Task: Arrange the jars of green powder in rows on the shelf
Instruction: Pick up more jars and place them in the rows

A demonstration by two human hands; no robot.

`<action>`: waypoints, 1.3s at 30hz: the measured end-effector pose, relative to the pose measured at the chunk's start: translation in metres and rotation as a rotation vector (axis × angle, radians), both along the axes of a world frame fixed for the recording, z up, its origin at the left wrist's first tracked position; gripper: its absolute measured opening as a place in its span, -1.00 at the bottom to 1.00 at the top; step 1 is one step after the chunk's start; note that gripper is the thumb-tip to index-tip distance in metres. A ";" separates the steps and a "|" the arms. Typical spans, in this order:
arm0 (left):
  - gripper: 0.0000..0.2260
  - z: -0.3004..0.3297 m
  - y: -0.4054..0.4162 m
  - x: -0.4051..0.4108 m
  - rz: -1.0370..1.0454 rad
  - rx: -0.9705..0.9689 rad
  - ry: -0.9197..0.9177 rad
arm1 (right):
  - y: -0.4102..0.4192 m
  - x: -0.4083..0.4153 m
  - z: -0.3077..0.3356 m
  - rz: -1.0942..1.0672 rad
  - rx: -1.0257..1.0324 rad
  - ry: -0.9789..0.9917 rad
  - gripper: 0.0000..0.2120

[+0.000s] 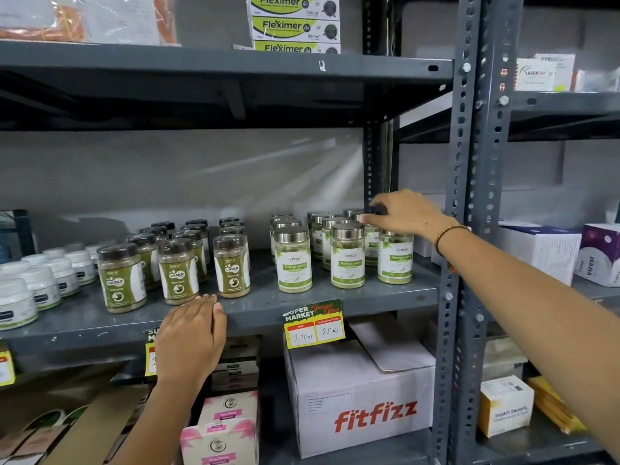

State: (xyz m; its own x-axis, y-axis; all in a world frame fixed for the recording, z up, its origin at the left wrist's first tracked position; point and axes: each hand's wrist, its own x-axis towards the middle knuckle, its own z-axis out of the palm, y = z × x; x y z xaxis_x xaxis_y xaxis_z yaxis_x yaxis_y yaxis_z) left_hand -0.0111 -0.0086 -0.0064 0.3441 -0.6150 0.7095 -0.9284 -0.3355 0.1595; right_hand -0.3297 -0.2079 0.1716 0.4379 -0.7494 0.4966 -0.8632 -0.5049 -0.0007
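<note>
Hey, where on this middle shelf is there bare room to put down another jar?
Bare shelf runs along the front edge, ahead of the silver-lidded jars, and in the lane between them and the dark-lidded jars. The back right is crowded, where the right hand reaches. The left hand rests on the front edge.

silver-lidded Moringa jars (pixel 347 255): about 11, rear ones partly hidden | dark-lidded Gaska jars (pixel 177 270): about 12 | white tubs (pixel 40 286): at least 8 | Fleximer boxes (pixel 295 26): 3 | hands: 2
</note>
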 end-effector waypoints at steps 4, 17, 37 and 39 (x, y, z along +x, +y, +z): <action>-0.53 0.000 0.000 0.000 -0.004 0.001 0.004 | 0.010 0.026 -0.001 0.171 0.010 0.040 -0.24; -0.54 0.001 0.001 0.000 0.001 0.005 0.004 | -0.001 0.051 -0.006 0.210 0.084 0.090 -0.36; -0.58 0.002 0.000 0.001 -0.003 -0.007 0.007 | 0.067 0.132 0.008 0.443 -0.168 -0.044 -0.38; -0.59 0.001 0.000 0.001 -0.002 -0.005 0.005 | 0.077 0.158 0.004 0.481 -0.122 0.030 -0.40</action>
